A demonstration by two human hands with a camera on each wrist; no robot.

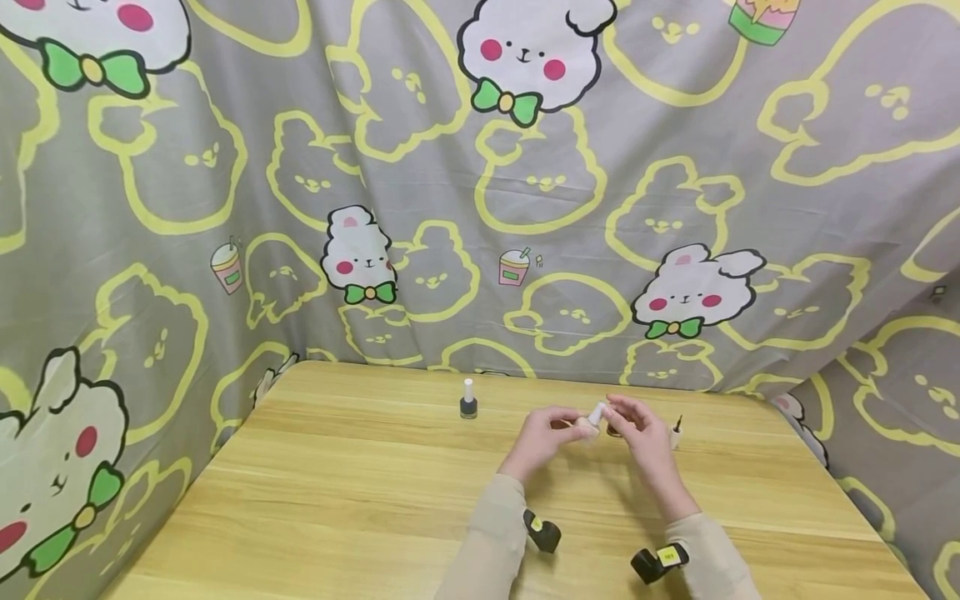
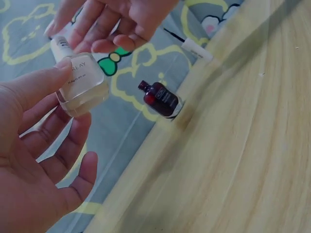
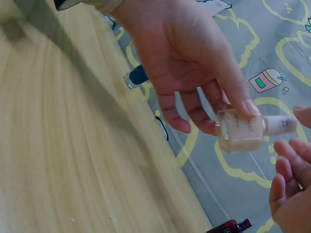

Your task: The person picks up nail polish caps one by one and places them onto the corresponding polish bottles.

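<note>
My left hand [image 1: 551,433] grips a pale, clear nail polish bottle [image 2: 85,85] between thumb and fingers, tilted above the table. A white cap [image 3: 281,124] sits on the bottle's neck. Around that cap, the thumb and fingers of my right hand [image 2: 124,22] are spread, with gaps showing in the right wrist view. Below my right hand stands a dark red nail polish bottle [image 2: 163,100], its threaded neck bare. Beside it a white brush cap [image 2: 197,50] stands on its top, dark brush upward [image 1: 678,423].
A dark blue nail polish bottle [image 1: 468,407] with a white cap stands upright left of my hands. The wooden table [image 1: 337,483] ends at a grey curtain [image 1: 420,333] with cartoon prints. Black straps with devices [image 1: 542,531] are on both wrists.
</note>
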